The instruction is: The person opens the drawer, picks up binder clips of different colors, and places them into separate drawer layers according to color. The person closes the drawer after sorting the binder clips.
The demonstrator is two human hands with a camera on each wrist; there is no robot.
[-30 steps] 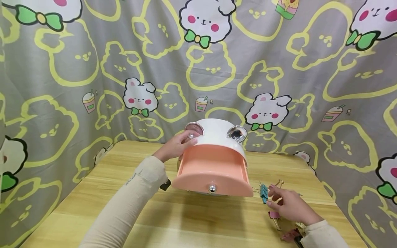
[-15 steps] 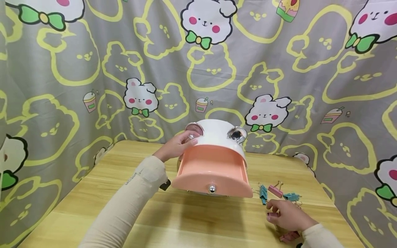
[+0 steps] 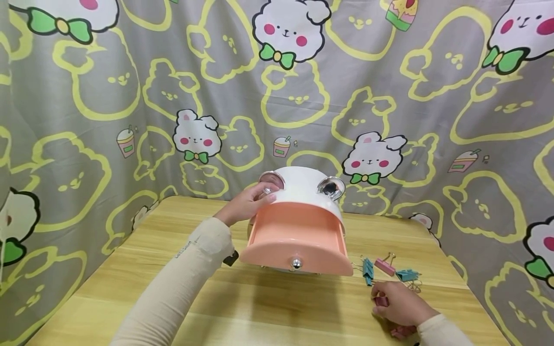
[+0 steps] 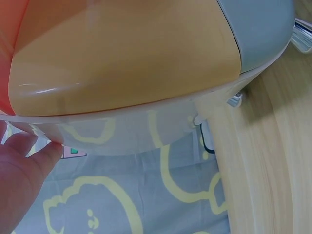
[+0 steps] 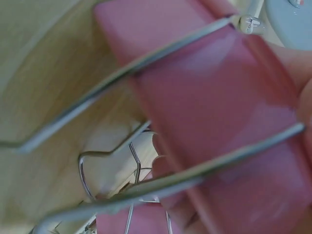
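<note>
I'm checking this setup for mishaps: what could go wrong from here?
The pink clip pinched in the right hand might slip free. The orange drawer juts out, so the white case may tip forward if the left hand lets go. Another pink clip lies by the right sleeve, which could nudge it.

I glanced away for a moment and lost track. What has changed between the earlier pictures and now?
The right hand has moved toward the person, away from the teal binder clip nearest the peach drawer, and now grips a pink binder clip. The left hand stays on the white case, the drawer stays open, and that teal clip hasn't visibly moved.
</note>
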